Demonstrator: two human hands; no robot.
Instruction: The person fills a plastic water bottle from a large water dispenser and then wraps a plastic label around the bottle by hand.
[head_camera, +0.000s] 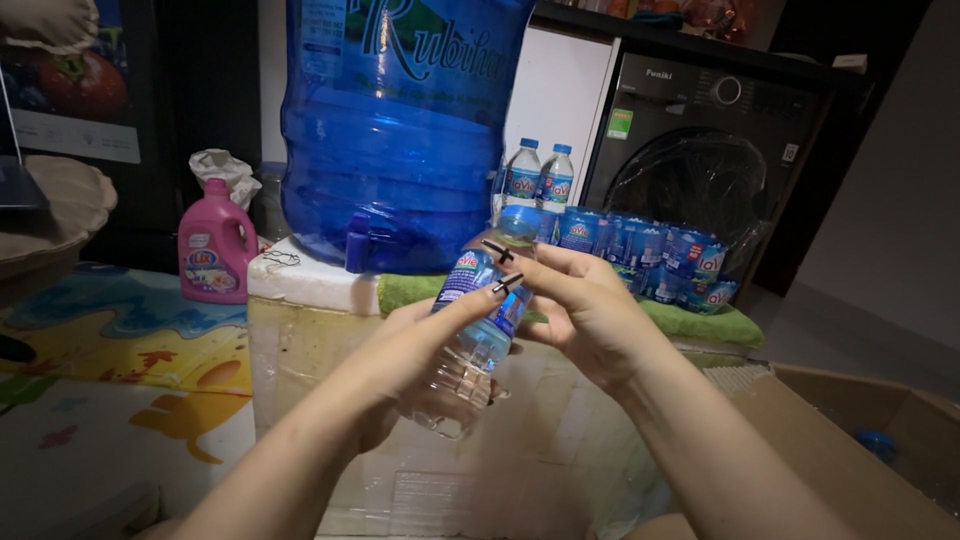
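Now both hands, left hand (420, 350) and right hand (580, 310), grasping clear ribbed plastic bottle (475, 335), tilted, blue label.

The big blue water jug (400, 120) was cut off by the top edge, so its upper part did not show. The left hand (420, 350) covered much of the small bottle (475, 320), and the right hand (590, 310) hid its cap end. The cardboard box (860, 440) ran out of view at the right edge; a blue thing (875, 445) inside it was too dim to tell. Both forearms left the picture at the bottom.
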